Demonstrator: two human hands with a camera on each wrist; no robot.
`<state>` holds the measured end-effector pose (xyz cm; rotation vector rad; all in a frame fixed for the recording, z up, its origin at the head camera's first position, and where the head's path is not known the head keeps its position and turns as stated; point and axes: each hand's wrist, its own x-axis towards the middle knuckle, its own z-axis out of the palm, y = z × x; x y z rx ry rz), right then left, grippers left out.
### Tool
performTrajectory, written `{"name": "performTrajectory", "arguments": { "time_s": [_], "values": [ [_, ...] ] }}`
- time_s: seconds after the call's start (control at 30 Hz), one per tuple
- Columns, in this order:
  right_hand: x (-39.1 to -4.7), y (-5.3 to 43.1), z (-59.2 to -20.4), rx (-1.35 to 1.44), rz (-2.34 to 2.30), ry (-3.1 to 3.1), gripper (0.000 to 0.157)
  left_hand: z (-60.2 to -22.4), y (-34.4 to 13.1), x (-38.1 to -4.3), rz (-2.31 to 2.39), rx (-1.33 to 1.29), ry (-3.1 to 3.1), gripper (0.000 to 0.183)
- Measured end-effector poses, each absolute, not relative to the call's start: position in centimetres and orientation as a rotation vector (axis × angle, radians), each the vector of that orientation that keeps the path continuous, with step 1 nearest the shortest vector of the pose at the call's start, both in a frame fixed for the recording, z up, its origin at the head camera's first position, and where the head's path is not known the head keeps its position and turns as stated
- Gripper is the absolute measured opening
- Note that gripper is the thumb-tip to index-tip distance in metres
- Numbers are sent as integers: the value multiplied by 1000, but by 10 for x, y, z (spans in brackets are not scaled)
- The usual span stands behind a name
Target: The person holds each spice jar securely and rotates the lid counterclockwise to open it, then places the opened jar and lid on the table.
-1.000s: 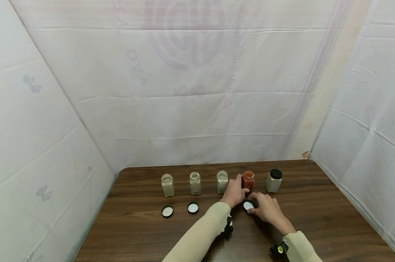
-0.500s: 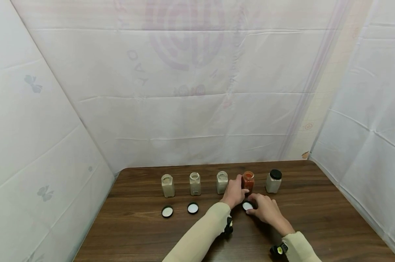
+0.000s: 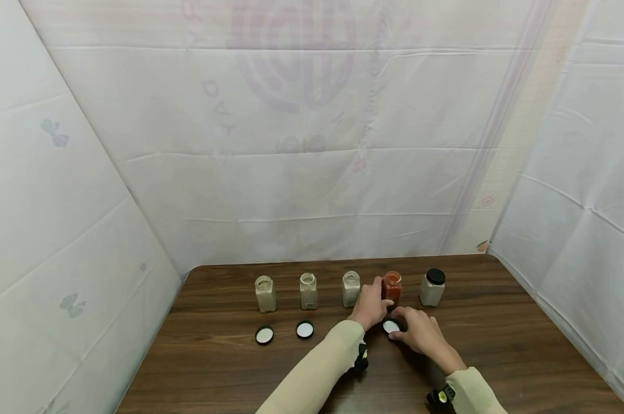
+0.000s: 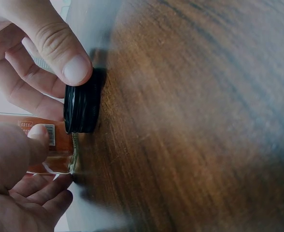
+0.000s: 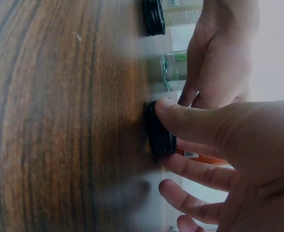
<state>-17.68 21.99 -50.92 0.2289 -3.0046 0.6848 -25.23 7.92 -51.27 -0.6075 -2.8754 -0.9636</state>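
My left hand grips an uncapped glass jar of red-orange powder, which stands upright on the table. The left wrist view shows the thumb across the jar's label side and fingers around the far side. Just in front of that jar, my right hand pinches a black lid by its rim between thumb and fingers. The lid lies on the tabletop with its white inside facing up. In the right wrist view the thumb sits on one edge of the lid, and the outer fingers are spread.
Three uncapped jars of pale contents, the left jar, the middle jar and the right jar, stand left of the red one. A black-capped jar is at the right. Two upturned lids, one left, one right, lie in front.
The lid under my right hand has shifted very slightly left since a second ago, the right fingers moving with it. My left hand and the jars stay where they were.
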Motion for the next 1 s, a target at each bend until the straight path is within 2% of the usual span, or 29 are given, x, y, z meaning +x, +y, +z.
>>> {"name": "performTrajectory", "arguments": {
  "time_s": [1.0],
  "values": [
    [-178,223,-512,248,721,-2995,37,-514,82,-253,-1019,-568,-2890,41]
  ]
}}
